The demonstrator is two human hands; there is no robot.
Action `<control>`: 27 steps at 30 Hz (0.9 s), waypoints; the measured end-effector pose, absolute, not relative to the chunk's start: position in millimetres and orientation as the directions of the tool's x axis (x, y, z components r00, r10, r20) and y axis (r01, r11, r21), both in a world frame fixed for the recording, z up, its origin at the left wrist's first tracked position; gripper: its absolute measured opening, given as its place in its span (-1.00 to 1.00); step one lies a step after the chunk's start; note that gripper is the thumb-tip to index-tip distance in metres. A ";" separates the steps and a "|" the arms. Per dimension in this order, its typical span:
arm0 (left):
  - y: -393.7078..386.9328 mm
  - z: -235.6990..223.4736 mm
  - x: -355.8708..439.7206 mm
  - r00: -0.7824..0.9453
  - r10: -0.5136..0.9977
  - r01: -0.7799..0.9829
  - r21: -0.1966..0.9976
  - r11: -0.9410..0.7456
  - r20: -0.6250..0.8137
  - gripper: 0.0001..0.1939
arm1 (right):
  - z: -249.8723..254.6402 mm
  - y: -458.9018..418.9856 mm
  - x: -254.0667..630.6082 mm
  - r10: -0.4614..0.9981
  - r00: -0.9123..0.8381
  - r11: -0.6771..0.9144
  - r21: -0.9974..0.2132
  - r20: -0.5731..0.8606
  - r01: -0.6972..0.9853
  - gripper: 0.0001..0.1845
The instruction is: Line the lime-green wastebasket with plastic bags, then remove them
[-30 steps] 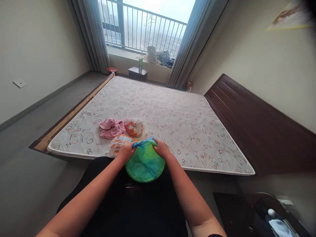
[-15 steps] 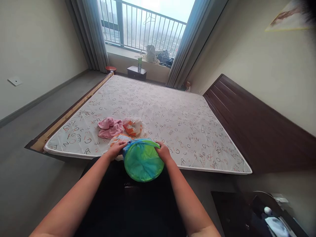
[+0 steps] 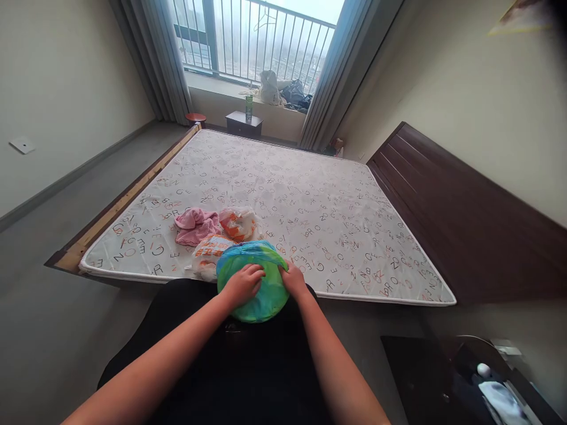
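Note:
A round green-and-blue collapsible fabric basket (image 3: 270, 295), thin and see-through with a stiff rim, is held in front of my lap at the mattress edge. My right hand (image 3: 292, 280) grips its rim on the right side. Across the basket's round face lies my left hand (image 3: 245, 284), its fingers loosely bent and partly apart; whether it presses on the fabric I cannot tell. Just beyond are an orange-and-white plastic bag (image 3: 210, 251), a second such bag (image 3: 239, 224) and a crumpled pink cloth (image 3: 197, 226).
Under these things is a white mattress (image 3: 283, 183) printed with letters, in a frame with a dark headboard (image 3: 434, 200). A dark low table (image 3: 411, 372) with small items stands at lower right. By the window are a nightstand (image 3: 243, 126) and a red stool (image 3: 195, 118).
My left hand has let go of the basket's upper left rim and moved right and down over its face. The right hand keeps its grip on the rim.

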State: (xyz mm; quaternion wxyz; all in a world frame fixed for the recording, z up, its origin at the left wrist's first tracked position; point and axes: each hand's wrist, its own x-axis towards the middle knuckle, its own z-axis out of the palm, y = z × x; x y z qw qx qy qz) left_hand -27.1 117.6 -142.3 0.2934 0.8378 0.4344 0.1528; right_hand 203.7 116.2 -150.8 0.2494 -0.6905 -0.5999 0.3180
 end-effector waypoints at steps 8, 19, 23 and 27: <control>96.3 -224.8 -15.0 0.527 0.764 0.811 0.489 -0.321 -0.372 -0.37 | -168.4 58.7 170.0 0.934 0.119 -0.348 -0.778 -0.337 0.523 -0.55; 104.5 -247.3 -40.6 0.462 0.640 0.873 0.441 -0.207 -0.614 -0.35 | -198.2 61.2 162.8 0.981 0.106 -0.191 -0.864 -0.160 0.465 -0.57; 104.1 -237.9 -34.6 0.464 0.616 0.876 0.434 -0.211 -0.636 -0.44 | -200.9 67.7 165.7 0.970 0.132 -0.241 -0.892 -0.205 0.382 -0.64; 103.3 -233.0 -34.6 0.493 0.752 0.814 0.536 -0.222 -0.438 -0.42 | -199.9 67.2 167.5 0.961 0.135 -0.274 -0.902 -0.242 0.334 -0.63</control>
